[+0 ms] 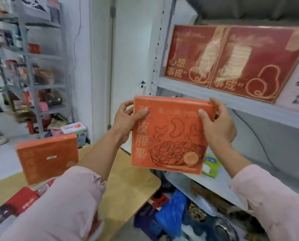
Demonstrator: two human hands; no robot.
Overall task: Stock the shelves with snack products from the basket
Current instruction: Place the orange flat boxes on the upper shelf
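Note:
I hold an orange cashew snack box (169, 134) upright in the air in front of the grey metal shelf unit (249, 106). My left hand (126, 119) grips its left edge, thumb on the front. My right hand (216, 124) grips its upper right corner, thumb on the front. A second orange box (47, 157) of the same kind stands at the lower left, above several red packs (21, 199). The basket itself is not clearly visible.
Two large red gift boxes (194, 56) (260, 65) and a white box (296, 89) fill the upper shelf. A green packet (211, 165) lies on the lower shelf board. A wooden table (133, 188) is below my arms, bags (173, 211) on the floor. Another rack (33, 66) stands far left.

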